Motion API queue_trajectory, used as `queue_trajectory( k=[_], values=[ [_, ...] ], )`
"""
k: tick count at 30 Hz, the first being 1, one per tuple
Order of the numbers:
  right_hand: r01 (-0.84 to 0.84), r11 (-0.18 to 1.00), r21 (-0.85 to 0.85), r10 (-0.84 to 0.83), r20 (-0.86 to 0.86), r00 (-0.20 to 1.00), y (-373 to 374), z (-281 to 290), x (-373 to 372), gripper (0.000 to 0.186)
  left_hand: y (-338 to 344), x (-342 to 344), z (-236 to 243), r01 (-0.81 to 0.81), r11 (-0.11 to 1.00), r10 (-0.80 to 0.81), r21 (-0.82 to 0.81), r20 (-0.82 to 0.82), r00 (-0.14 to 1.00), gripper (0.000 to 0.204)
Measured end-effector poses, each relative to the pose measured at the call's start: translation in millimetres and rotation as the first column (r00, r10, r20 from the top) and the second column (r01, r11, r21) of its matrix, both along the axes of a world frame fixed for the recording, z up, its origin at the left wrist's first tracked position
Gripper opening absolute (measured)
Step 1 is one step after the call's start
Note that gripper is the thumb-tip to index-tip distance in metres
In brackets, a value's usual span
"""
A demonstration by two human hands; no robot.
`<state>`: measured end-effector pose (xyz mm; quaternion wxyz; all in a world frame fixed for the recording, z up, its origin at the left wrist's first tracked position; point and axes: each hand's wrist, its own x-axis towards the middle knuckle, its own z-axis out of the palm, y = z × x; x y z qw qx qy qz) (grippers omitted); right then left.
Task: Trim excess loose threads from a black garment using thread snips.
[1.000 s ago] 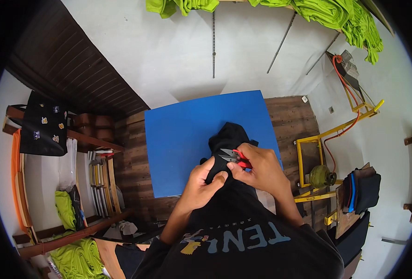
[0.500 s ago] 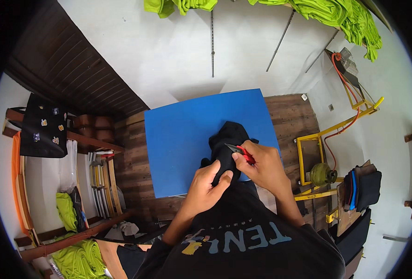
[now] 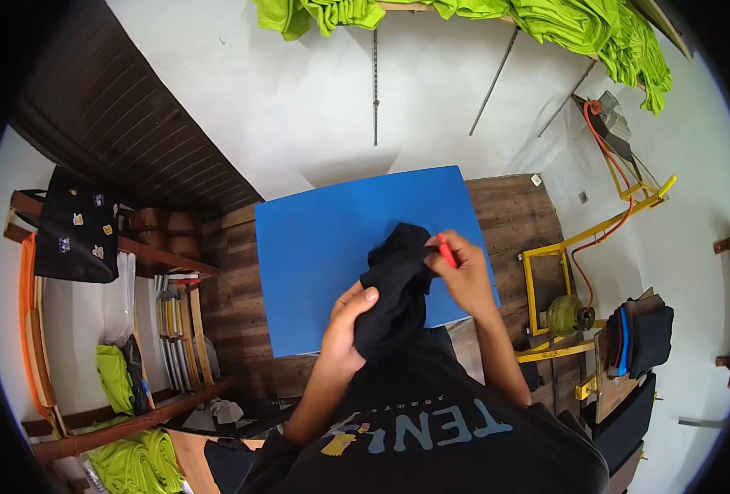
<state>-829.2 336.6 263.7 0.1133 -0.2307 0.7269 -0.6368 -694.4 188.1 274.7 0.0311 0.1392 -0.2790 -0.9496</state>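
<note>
Left hand point(image 3: 350, 323): fingers wrapped around the lower part of the black garment point(image 3: 394, 288), thumb on top, gripping a bunched fold.
Right hand point(image 3: 464, 276): fingers pinched tight on a small red-handled tool point(image 3: 446, 249), pressed against the upper edge of the garment.
Red tool: only a short red stub shows; its working end is buried under fingers and cloth, so its kind is hard to make out.
Black garment: soft, crumpled cloth, lifted in a lump just above the blue board point(image 3: 340, 247), between both hands; its full shape is lost in the folds.
Blue board: flat, smooth, matte rectangle lying on the bench point(image 3: 509, 214); its near edge is covered by the hands and cloth.
Bench: dark wooden planks, rough grain, edges bending with the lens.
Person's shirt point(image 3: 431, 428): black, pale lettering, fills the lower edge and hides what is below.
Green cloth point(image 3: 562, 25): bright stacks on a high shelf, cut off at the top rim.
Yellow frame point(image 3: 562, 272): thin metal tubes at right, a small gas cylinder point(image 3: 564, 314) inside, partly hidden.
</note>
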Motion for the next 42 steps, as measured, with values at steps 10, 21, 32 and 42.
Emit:
queue_trajectory(
  k=[10, 21, 32, 42],
  values=[
    [-0.165, 0.982, 0.094, 0.183, -0.234, 0.955, -13, 37, -25, 0.012, 9, 15, -1, 0.103, 0.972, -0.096, 0.211, -0.044, 0.994, 0.036],
    [0.009, 0.964, 0.265, 0.121, -0.469, 0.875, -4, 76, 48, 0.023, 21, 7, 13, -0.218, 0.972, 0.207, -0.085, -0.124, 0.971, 0.031],
    [0.024, 0.958, 0.287, 0.145, -0.549, 0.823, 1, 58, 50, 0.025, 29, 3, 12, -0.234, 0.954, 0.206, -0.185, -0.155, 0.966, 0.018],
    [0.122, 0.947, 0.296, 0.070, -0.564, 0.823, -1, 65, 50, 0.021, 33, 9, 13, -0.132, 0.990, 0.124, -0.056, -0.119, 0.985, 0.024]
  ],
)
